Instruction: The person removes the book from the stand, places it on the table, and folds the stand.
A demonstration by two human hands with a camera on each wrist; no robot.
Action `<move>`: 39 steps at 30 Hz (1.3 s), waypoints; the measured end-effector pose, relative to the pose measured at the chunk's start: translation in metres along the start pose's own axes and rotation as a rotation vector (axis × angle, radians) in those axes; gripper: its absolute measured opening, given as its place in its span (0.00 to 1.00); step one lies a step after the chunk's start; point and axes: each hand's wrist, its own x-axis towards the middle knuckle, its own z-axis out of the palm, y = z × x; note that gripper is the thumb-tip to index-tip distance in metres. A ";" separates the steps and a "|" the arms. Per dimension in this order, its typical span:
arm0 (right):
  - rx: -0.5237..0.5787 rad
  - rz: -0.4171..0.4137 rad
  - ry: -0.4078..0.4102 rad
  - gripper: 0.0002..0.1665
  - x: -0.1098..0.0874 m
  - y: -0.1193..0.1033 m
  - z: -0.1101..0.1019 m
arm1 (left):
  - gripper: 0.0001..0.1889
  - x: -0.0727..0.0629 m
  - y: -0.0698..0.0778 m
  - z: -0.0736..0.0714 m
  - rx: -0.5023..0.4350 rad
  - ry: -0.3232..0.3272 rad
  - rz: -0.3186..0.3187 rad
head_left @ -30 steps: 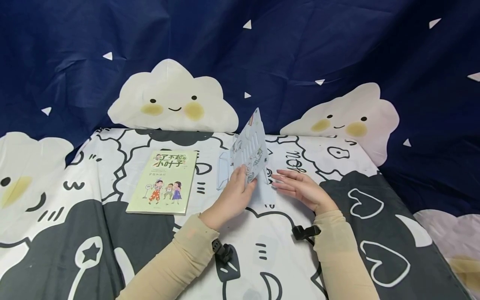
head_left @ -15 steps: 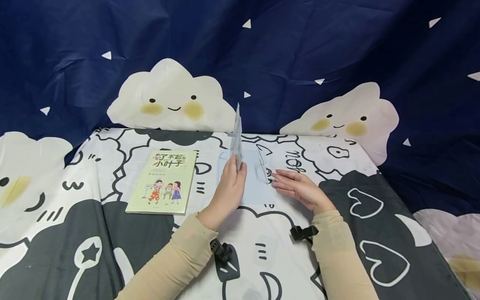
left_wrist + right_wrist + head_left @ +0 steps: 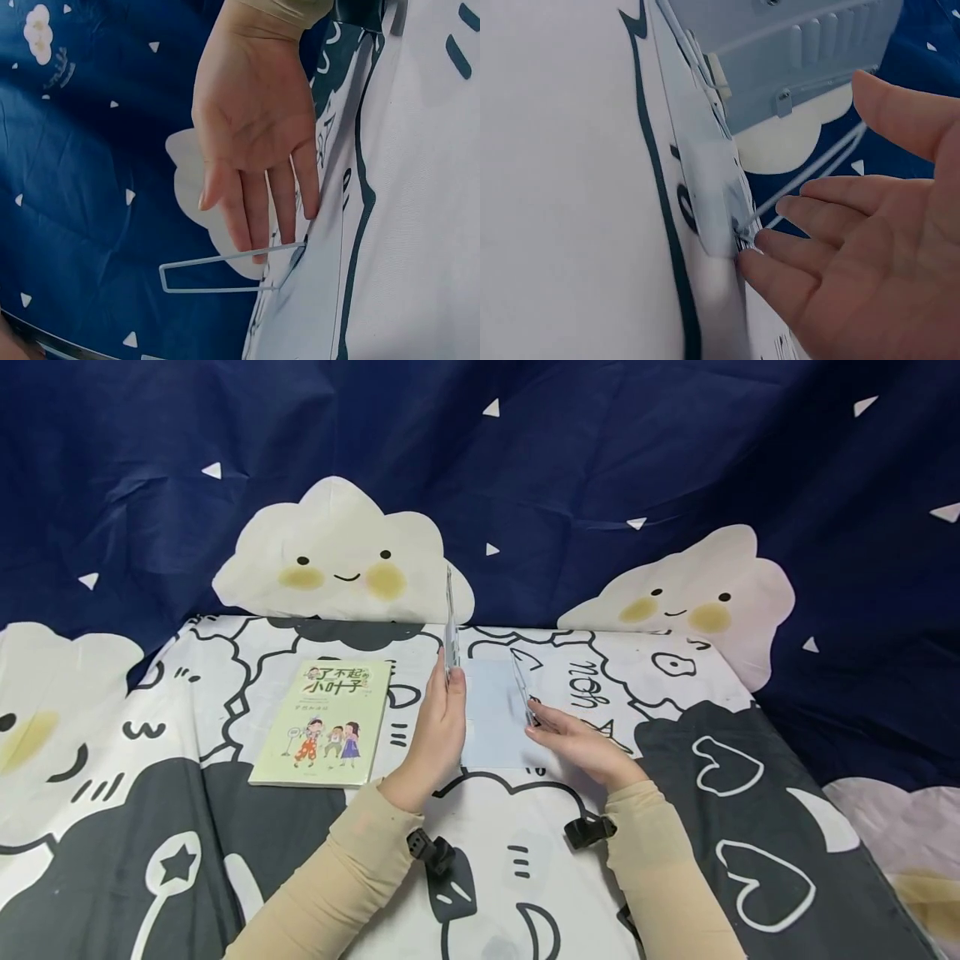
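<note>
A light-blue metal book stand lies on the patterned cloth, its base plate flat. Its slotted panel stands upright, almost edge-on, at the base's left side. My left hand pinches this panel's near part between thumb and fingers. On the base's right side a thin wire bracket stands up. The straight fingertips of my right hand are at that bracket, palm turned inward. In the right wrist view, the slotted panel rises beyond the right fingers. The left wrist view mostly shows the right hand at the wire loop.
A pale-green book with cartoon figures lies flat to the left of the stand. Behind the cloth-covered surface hangs a dark blue curtain printed with clouds and triangles. A small black camera sits on each wrist.
The slotted panel has swung leftward from a slant over the base to upright, with my left hand moving along with it. My right hand has shifted slightly left with the bracket's end.
</note>
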 end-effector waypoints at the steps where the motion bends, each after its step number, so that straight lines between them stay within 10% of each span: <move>1: -0.018 0.005 -0.008 0.44 0.000 -0.001 0.001 | 0.36 0.000 0.000 0.000 -0.004 0.002 0.004; 39: -0.239 0.020 -0.079 0.45 0.002 -0.005 0.016 | 0.39 0.000 -0.002 0.004 0.017 -0.047 -0.034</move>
